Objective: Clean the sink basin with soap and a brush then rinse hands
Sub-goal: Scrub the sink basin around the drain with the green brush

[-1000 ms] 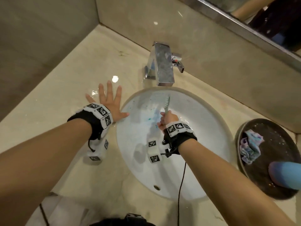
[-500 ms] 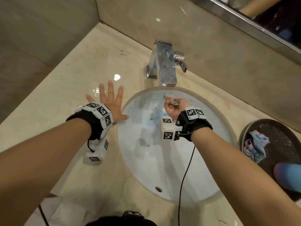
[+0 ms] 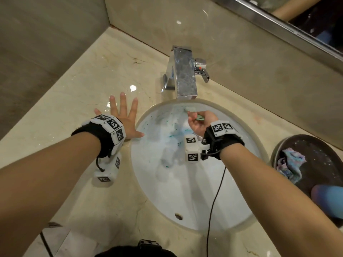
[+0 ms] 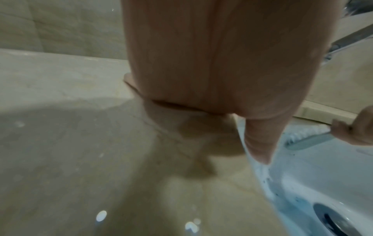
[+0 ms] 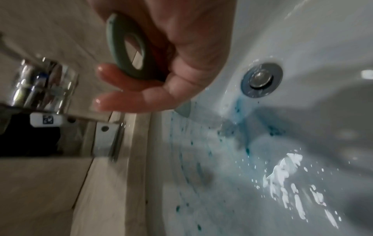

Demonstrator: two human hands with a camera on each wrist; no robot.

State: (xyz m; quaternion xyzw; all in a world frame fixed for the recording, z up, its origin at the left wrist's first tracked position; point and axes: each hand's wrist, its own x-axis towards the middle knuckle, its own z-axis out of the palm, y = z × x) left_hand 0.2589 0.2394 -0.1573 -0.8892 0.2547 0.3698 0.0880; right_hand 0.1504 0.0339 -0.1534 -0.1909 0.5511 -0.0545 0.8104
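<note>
Where the scrubbing took place: sink basin [image 3: 185, 191], streaked with blue soap [image 5: 242, 102].
Right hand [image 3: 199, 123]: fingers curled round the green brush [image 4: 306, 137], bristles against the far wall below the faucet [image 3: 183, 75].
Left hand [image 3: 126, 121]: fingers spread flat on the bench [image 3: 74, 93].

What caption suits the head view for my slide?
Right hand scrubs the sink basin's far rim with a brush; left hand flat on the counter.
</note>
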